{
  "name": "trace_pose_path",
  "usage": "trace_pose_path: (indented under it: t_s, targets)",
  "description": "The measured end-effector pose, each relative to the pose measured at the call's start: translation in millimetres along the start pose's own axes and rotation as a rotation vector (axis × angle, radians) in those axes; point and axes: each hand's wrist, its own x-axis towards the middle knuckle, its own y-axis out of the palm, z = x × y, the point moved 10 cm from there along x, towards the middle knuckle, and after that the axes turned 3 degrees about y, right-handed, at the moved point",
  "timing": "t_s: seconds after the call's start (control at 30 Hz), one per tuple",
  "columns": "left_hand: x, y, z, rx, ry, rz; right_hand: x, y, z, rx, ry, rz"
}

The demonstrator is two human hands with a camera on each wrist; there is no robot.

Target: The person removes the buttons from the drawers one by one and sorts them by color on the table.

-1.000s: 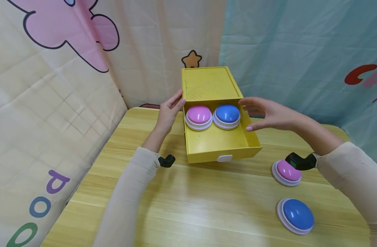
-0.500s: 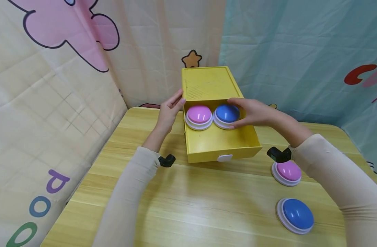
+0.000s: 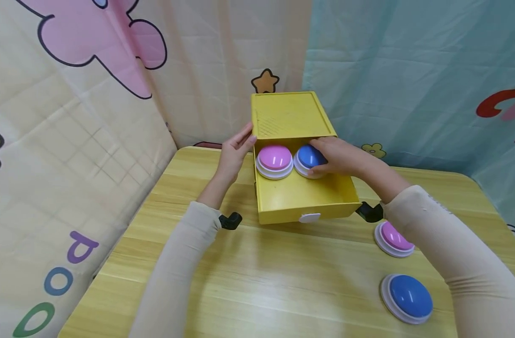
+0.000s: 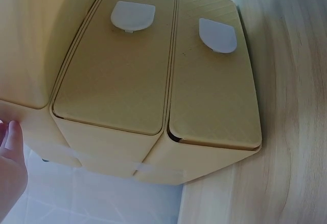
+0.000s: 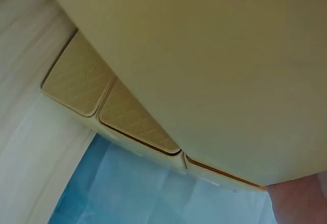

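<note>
A yellow drawer cabinet point(image 3: 293, 112) stands at the back of the table, its top drawer point(image 3: 299, 195) pulled out. Inside that drawer sit a pink dome button point(image 3: 275, 158) and, to its right, a blue dome button point(image 3: 307, 158), both on white bases. My right hand point(image 3: 342, 156) grips the blue one from the right, thumb at the front of its base and fingers over its far side; they partly cover it. Against the cabinet's left side rests my left hand point(image 3: 232, 157), fingers extended and thumb near the front edge. The left wrist view shows closed lower drawers point(image 4: 115, 70) beneath.
Another pink button point(image 3: 394, 238), partly behind the right sleeve, and another blue button point(image 3: 409, 296) lie on the wooden table point(image 3: 274, 272) at the right. Printed curtains point(image 3: 388, 70) hang behind the table and along its left.
My right hand has moved left from the drawer's right edge into the drawer and taken hold of the blue button. My left hand has stayed on the cabinet. The head view has shifted slightly.
</note>
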Motion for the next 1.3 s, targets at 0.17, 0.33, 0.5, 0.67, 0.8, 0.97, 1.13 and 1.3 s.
trace_pose_path:
  t_s: [0.17,0.33,0.5,0.67,0.8,0.97,1.13,1.3]
  targets:
    - [-0.2,1.2,0.6,0.001,0.003,0.003,-8.9,-1.3,3.7,0.048,-0.017,-0.027]
    - [-0.1,1.7,0.9,-0.001,-0.004,0.0,-23.9,-9.9,13.3,0.055,-0.052,-0.08]
    - [-0.3,1.7,2.3,0.01,-0.008,0.006,-49.5,-30.9,24.5,0.066,-0.103,-0.204]
    - [-1.1,2.6,2.3,0.009,-0.008,0.013,-85.8,-51.1,31.4,0.063,-0.156,-0.348]
    - [-1.5,3.6,0.9,0.009,-0.002,0.016,-118.1,-60.7,27.4,0.019,-0.163,-0.448]
    - [-2.4,3.7,0.3,0.002,-0.006,0.014,-157.2,-56.8,-1.3,-0.013,-0.023,-0.484]
    - [-6.3,5.3,-5.7,-0.022,-0.029,0.011,-199.9,-37.6,-39.2,-0.037,0.166,-0.482]
    - [-11.2,7.4,-14.8,-0.008,-0.044,0.007,-247.5,-11.5,-70.5,-0.034,0.311,-0.502]
